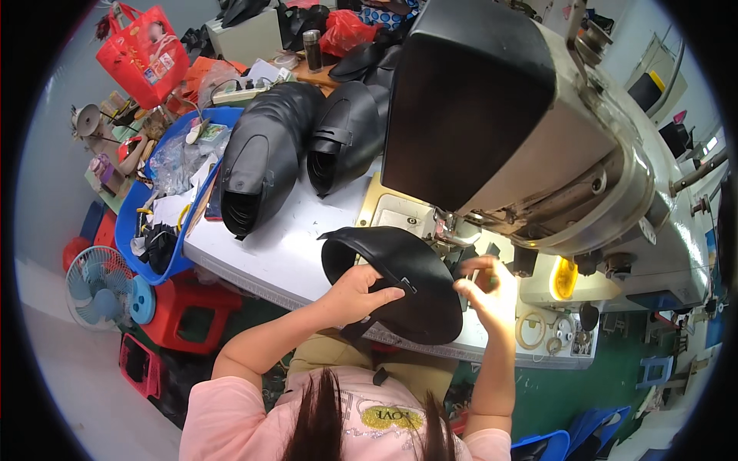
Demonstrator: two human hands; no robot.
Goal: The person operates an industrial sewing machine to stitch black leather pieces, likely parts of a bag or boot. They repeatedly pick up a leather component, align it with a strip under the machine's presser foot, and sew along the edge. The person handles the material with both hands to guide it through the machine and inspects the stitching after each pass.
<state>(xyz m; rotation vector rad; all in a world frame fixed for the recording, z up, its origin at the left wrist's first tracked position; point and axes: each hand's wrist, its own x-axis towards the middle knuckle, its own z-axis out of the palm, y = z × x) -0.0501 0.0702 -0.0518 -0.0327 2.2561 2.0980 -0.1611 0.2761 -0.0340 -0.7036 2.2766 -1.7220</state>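
A curved black leather shoe upper (427, 296) is tilted up over the table's front edge, just in front of the sewing machine's needle area (453, 227). My left hand (357, 296) grips it at its opening, thumb on the outer face and fingers inside, partly hidden. A small metal-coloured fitting (410, 285) shows on the upper beside that thumb. At the right edge of the piece is my right hand (492, 288), its fingers bent and the thumb and forefinger apart, with nothing visible between them. Small black scraps (492, 250) lie behind that hand.
The large sewing machine head (530, 131) overhangs the right side. Two stacks of nested black uppers (265, 154) (350, 134) lie on the white table (269, 253). Left of it stand a blue basket (181, 265), a red stool (181, 326) and a fan (100, 280).
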